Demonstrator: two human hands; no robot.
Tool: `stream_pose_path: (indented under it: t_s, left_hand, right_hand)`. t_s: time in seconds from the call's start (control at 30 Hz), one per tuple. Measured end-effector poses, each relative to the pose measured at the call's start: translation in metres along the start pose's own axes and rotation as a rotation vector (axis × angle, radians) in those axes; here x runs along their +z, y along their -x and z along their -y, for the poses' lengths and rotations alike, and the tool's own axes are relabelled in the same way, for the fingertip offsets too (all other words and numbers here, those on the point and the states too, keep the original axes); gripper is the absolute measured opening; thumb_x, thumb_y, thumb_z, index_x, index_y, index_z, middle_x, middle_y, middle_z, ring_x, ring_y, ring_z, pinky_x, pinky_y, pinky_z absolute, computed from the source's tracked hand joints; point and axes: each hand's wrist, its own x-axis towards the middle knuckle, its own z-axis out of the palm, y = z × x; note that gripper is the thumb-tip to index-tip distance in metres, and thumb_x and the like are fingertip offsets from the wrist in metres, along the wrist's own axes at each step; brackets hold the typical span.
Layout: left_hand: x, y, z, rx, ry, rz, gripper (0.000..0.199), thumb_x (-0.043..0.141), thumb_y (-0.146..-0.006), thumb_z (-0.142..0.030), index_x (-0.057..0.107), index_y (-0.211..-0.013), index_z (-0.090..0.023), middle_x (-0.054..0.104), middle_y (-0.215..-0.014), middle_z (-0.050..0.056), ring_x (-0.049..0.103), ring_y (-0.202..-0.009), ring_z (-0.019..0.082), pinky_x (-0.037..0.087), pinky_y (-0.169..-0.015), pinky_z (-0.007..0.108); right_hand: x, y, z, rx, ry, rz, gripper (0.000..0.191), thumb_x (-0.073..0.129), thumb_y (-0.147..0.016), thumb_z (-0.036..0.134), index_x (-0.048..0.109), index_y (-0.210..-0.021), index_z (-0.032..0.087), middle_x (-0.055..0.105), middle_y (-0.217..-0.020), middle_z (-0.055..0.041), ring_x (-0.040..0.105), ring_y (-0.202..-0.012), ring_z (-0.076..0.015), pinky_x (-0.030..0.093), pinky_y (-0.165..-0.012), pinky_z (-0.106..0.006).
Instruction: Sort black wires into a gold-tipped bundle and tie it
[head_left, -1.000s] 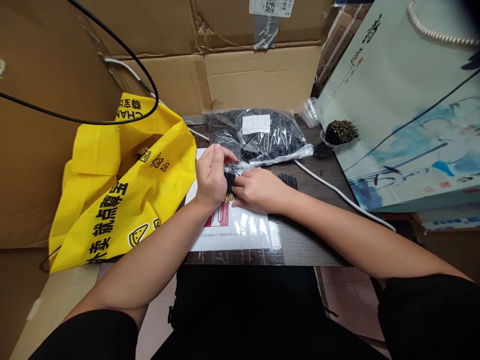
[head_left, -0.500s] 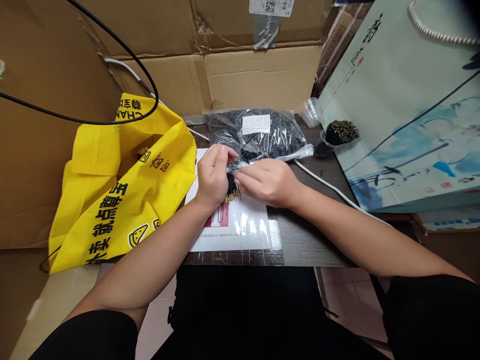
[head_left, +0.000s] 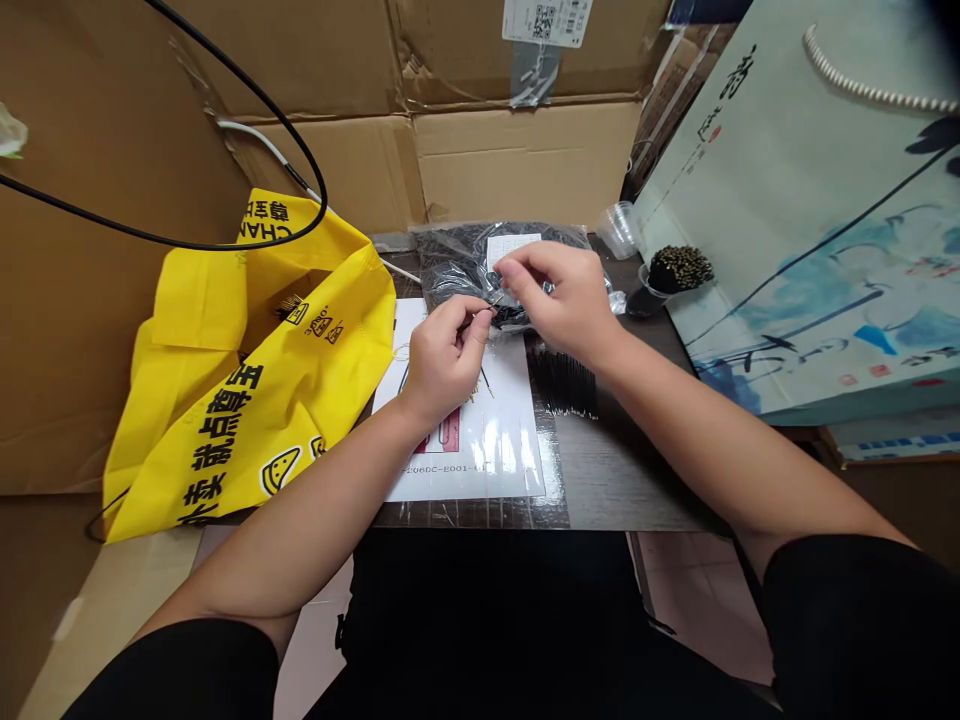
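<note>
My left hand pinches a thin black wire with a gold tip above the printed sheet. Just up and to the right, my right hand has thumb and forefinger pressed together near that tip. Anything between those right fingertips is too small to make out. More black wires with gold ends show below my left hand, partly hidden by it. A row of thin black wires lies side by side on the table below my right wrist. Behind both hands rests a clear bag of small black pieces.
To the right stand a clear plastic cup of black wires with gold ends and an empty clear cup. A yellow bag lies left, a pale paper bag stands right. Cardboard boxes wall the back; a black cable hangs upper left.
My right hand has lifted up and away from my left, uncovering the row of wires on the table. My left hand has turned, and a single gold tip now sticks out of its pinch.
</note>
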Motion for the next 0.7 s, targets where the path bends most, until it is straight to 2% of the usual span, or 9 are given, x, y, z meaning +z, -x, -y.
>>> stream_pose_path:
  t_s: [0.1,0.2,0.27,0.33,0.5,0.7]
  left_hand:
    - [0.001,0.000,0.003,-0.022,-0.061,0.089,0.022,0.049,-0.101,-0.036,0.062,-0.095,-0.019,0.064,-0.082,0.003,0.055,-0.071,0.013,0.041,-0.067,0.028]
    - [0.001,0.000,0.003,0.036,-0.180,0.330,0.023,0.045,-0.101,-0.033,0.060,-0.091,-0.019,0.063,-0.076,0.002,0.055,-0.069,0.014,0.039,-0.067,0.030]
    - [0.002,0.000,0.002,0.099,-0.284,0.459,0.024,0.042,-0.101,-0.031,0.058,-0.089,-0.018,0.065,-0.076,0.002,0.057,-0.070,0.016,0.038,-0.070,0.032]
    - [0.003,0.000,0.001,0.132,-0.372,0.525,0.026,0.039,-0.102,-0.031,0.057,-0.090,-0.018,0.066,-0.078,0.003,0.058,-0.070,0.017,0.037,-0.071,0.033]
    - [0.005,-0.001,0.001,0.120,-0.465,0.611,0.028,0.036,-0.102,-0.033,0.058,-0.091,-0.018,0.066,-0.081,0.005,0.058,-0.070,0.018,0.038,-0.072,0.035]
    - [0.005,0.000,0.000,0.116,-0.471,0.566,0.027,0.040,-0.100,-0.032,0.059,-0.088,-0.018,0.067,-0.079,0.004,0.059,-0.070,0.018,0.037,-0.071,0.035]
  right_hand:
    - [0.008,-0.023,-0.029,0.055,0.074,0.041,0.036,0.039,-0.103,0.034,0.070,-0.102,0.017,0.069,-0.096,-0.0093,0.058,-0.088,-0.0202,0.041,-0.081,-0.035]
    - [0.023,-0.040,-0.052,0.091,0.185,0.205,0.027,0.048,-0.093,0.019,0.074,-0.095,0.016,0.071,-0.097,-0.0103,0.058,-0.088,-0.0227,0.040,-0.081,-0.037]
    - [0.033,-0.045,-0.058,0.080,0.261,0.266,0.030,0.046,-0.090,0.014,0.076,-0.095,0.015,0.071,-0.098,-0.0120,0.057,-0.088,-0.0242,0.039,-0.080,-0.038]
    - [0.041,-0.045,-0.057,0.038,0.321,0.301,0.032,0.045,-0.092,0.013,0.077,-0.096,0.013,0.071,-0.100,-0.0142,0.055,-0.090,-0.0261,0.038,-0.078,-0.039]
    - [0.048,-0.039,-0.049,-0.106,0.382,0.376,0.028,0.050,-0.096,0.019,0.077,-0.099,0.013,0.068,-0.100,-0.0153,0.048,-0.093,-0.0279,0.032,-0.075,-0.040]
    - [0.046,-0.038,-0.047,-0.120,0.387,0.381,0.028,0.050,-0.098,0.024,0.076,-0.106,0.016,0.066,-0.102,-0.0145,0.046,-0.093,-0.0268,0.030,-0.073,-0.038]
